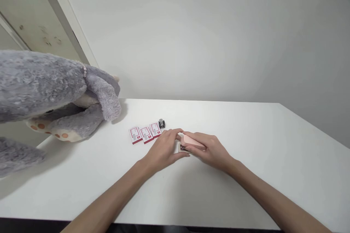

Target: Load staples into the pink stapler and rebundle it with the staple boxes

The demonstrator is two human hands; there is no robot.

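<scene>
Right of three boxes (146, 134) on the table (246, 127), a pink item (193, 142) is pinched between thumb and fingers of the right hand (214, 150). The left hand (163, 149) is curved about the item's boxward end, thumb spread; contact cannot be told. Left of the boxes, a plush toy (90, 114) is noted.

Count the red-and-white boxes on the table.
3, in a row beside the left hand: left box, middle box, right box nearest the small black object. The hand could hide others.
</scene>
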